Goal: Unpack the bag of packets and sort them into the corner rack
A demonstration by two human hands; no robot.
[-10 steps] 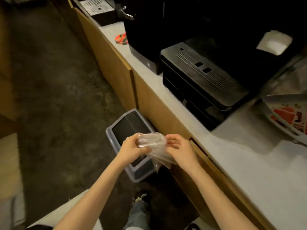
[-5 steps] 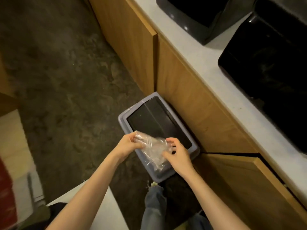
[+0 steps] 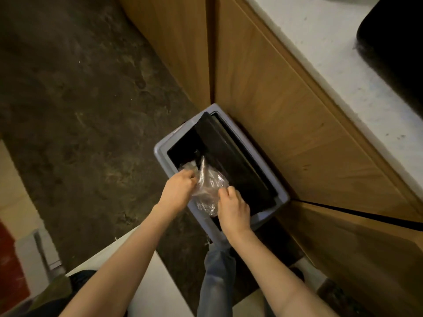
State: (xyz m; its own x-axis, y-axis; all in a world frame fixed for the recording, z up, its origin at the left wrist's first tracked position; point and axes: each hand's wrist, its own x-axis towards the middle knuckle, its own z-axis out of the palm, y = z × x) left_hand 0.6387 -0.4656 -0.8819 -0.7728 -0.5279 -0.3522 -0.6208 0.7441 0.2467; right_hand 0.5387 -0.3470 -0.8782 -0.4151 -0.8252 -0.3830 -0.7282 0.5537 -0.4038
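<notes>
A crumpled clear plastic bag (image 3: 208, 186) hangs over the mouth of a grey bin (image 3: 231, 126) with a black swing lid (image 3: 231, 156) tipped inward. My left hand (image 3: 178, 191) grips the bag's left side at the bin's near rim. My right hand (image 3: 233, 209) pinches the bag's lower right part, fingers curled on the plastic. Part of the bag reaches down into the dark opening. No packets and no corner rack are in view.
The bin stands on a dark floor (image 3: 80, 99) against wooden cabinet doors (image 3: 286, 124). A pale countertop (image 3: 332, 53) runs above, with a black appliance (image 3: 393, 42) at top right. My leg (image 3: 217, 271) is just below the bin. A white surface (image 3: 151, 287) lies near my left arm.
The view has tilted down and closer to the bin. Both hands have lowered the bag onto the bin's opening, and the swing lid now tips inward.
</notes>
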